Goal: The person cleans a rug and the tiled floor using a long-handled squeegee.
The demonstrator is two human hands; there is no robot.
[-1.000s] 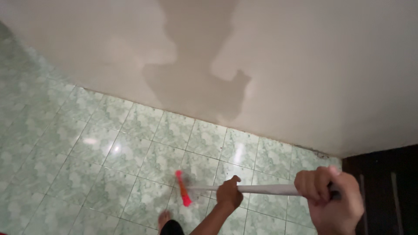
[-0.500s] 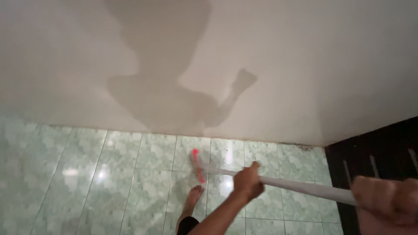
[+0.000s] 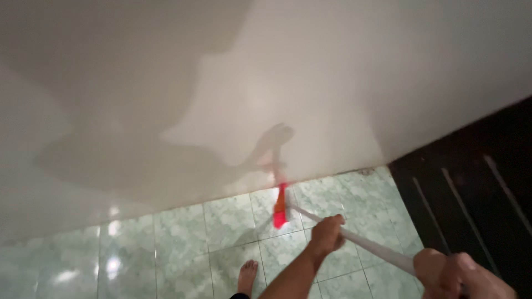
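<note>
Mop head [image 3: 280, 208], bright red-pink, sits on the green tiled floor [image 3: 166, 249] right at the foot of the pale wall [image 3: 332, 83], close to the corner where a dark wooden door [image 3: 471, 188] begins. Its long white handle [image 3: 366, 243] slants down from the lower right of the head view to the mop head.

From the head camera, the left hand [image 3: 327, 235] grips the handle about midway, fingers wrapped round it and clamped shut. The right hand [image 3: 457, 277] holds the upper end near the bottom right edge; it is blurred, but its fingers look closed on the handle too. A bare foot [image 3: 247, 275] stands on the tiles just below and left of the mop head, a little apart from it. A shadow of the mop and arm falls on the wall above. Bright patches of reflected light show on the tiles at the left.

As a judgement, the step in hand is a stroke along the line where floor meets wall, with the mop head pushed to its far reach. A next move would call for both hands keeping their grip while drawing the handle back or sideways, holding the head flat on the tiles and clear of the foot and the door.
</note>
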